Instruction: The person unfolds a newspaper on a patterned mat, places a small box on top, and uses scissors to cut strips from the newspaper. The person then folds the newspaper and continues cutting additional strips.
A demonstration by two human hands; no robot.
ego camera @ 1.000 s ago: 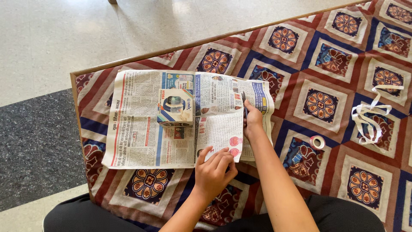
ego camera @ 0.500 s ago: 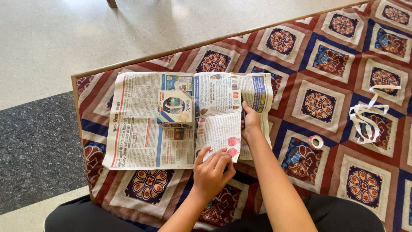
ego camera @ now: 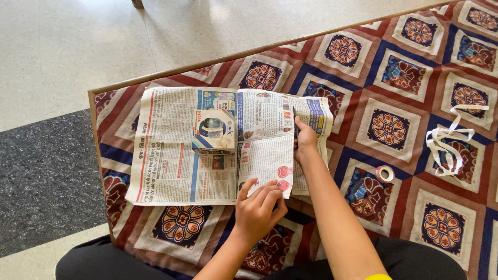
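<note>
Change: since a second ago my right hand [ego camera: 305, 139] has crept a little farther up the page with the scissors [ego camera: 295, 120], so the cut runs longer; my left hand [ego camera: 258, 207] stays put on the near corner.
Right hand: I see it curled around the scissor handles, knuckles up, resting on the newspaper [ego camera: 171, 150]. Only the dark blades show beyond my fingers, pointing away from me along the cut line. Whether the blades are apart or together I cannot tell.
Left hand: fingers are spread and laid flat, pressing down the near edge of the cut flap [ego camera: 265, 158], just by two pink round prints.
Newspaper: it lies open on the patterned cloth [ego camera: 394, 78], its far edge near the wooden edge [ego camera: 207, 58] of the surface. The cut flap sits between my two hands, with the right hand along its right side and the left hand at its near corner.
Box: a small blue and white box [ego camera: 212, 130] stands on the newspaper, left of the flap, well apart from both hands.
Tape: a small roll of tape [ego camera: 384, 172] lies on the cloth to the right of my right forearm, apart from it.
Ribbon: a loose white ribbon [ego camera: 448, 140] lies tangled farther right, near the edge of my view.
Floor: pale speckled floor [ego camera: 78, 46] with a dark patch beyond the left edge.
</note>
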